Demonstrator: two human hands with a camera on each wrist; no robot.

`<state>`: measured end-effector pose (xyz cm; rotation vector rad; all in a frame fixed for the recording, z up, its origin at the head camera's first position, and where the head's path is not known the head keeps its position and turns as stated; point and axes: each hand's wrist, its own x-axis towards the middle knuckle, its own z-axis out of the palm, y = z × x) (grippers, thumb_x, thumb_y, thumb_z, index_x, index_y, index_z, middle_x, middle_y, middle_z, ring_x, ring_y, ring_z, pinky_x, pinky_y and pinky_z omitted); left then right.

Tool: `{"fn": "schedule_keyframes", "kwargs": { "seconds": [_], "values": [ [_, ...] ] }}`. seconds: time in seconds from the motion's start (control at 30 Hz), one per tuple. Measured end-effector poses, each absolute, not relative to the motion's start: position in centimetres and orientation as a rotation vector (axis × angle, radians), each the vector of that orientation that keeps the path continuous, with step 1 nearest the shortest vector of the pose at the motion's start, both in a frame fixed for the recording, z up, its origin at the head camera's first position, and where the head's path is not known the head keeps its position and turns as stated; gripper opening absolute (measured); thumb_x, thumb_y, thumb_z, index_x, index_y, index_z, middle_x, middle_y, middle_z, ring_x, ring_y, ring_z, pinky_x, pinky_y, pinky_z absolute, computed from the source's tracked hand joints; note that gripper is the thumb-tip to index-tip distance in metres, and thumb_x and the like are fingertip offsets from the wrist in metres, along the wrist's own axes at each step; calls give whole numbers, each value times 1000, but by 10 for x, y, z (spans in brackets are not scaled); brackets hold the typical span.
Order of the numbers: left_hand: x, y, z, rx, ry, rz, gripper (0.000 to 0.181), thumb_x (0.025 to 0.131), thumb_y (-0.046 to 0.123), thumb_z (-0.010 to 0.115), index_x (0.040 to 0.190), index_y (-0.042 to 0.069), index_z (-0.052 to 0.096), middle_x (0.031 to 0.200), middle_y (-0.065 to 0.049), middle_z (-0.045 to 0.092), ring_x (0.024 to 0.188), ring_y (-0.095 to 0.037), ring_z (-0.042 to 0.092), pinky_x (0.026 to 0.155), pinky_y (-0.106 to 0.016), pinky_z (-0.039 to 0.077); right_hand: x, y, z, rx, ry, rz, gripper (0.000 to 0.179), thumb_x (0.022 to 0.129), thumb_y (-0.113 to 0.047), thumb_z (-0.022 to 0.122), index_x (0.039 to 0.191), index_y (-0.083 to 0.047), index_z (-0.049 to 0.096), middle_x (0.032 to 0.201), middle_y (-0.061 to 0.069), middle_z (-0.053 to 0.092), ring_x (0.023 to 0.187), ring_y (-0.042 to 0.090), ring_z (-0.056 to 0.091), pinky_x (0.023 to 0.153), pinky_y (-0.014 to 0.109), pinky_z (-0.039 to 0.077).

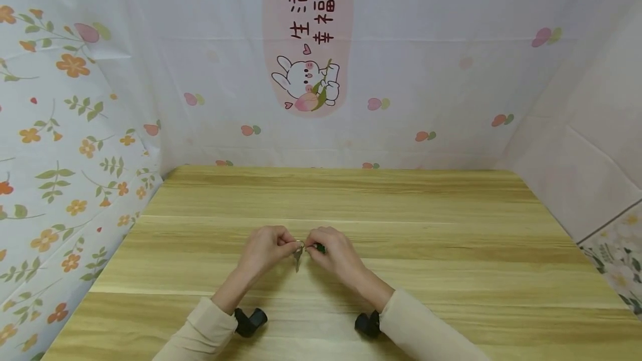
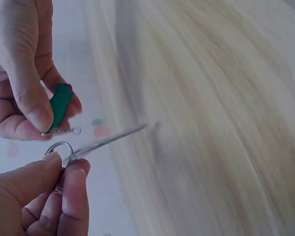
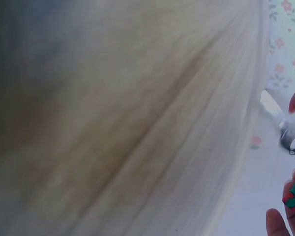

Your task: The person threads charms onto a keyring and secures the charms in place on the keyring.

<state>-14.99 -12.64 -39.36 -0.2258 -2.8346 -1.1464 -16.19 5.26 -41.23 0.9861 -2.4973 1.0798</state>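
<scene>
My left hand point(image 1: 266, 250) pinches a metal key ring point(image 2: 62, 144) between thumb and fingertips. From the ring a silver key point(image 1: 297, 261) hangs downward in the head view. My right hand point(image 1: 338, 254) grips a green charm point(image 2: 60, 106) with a bit of red at one end. A short metal chain point(image 2: 64, 131) comes out of the charm beside the right thumb. Its small end loop is close to the key ring, with a slight gap in the left wrist view. The right wrist view catches only the fingers point(image 3: 294, 209), the charm and the key at its right edge.
Both hands are over a wood-grain table point(image 1: 401, 210). A white printed cloth point(image 1: 421, 71) hangs behind it, and a flowered cloth point(image 1: 65, 183) hangs along the left. Black wrist cameras point(image 1: 251, 323) sit below each hand at the cuffs.
</scene>
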Motion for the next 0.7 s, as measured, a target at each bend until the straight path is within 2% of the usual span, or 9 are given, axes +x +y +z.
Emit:
{"fn": "schedule_keyframes", "kwargs": {
  "seconds": [0.17,0.3,0.7],
  "values": [
    [-146,-120,-392,-261,-2812,-1255,8,80,14,74,73,11,69,63,3,67,53,-6,54,46,-20,37,-160,54,-410,908,-2470,1139,11,81,0,69,78,-10,66,77,-3,66,71,10,56,59,19,45],
    [-144,-117,-390,-281,-2786,-1286,6,81,11,73,76,10,70,65,2,67,56,-8,59,47,-20,40,-159,55,-408,857,-2447,1170,12,81,1,69,79,-11,64,79,-2,65,72,9,55,59,19,46],
    [-142,-115,-389,-347,-2747,-1206,8,79,12,75,73,13,70,66,4,67,56,-3,54,51,-20,42,-160,57,-409,809,-2437,1233,13,82,1,67,80,-11,63,79,-1,66,74,8,59,64,21,50]
  ]
}}
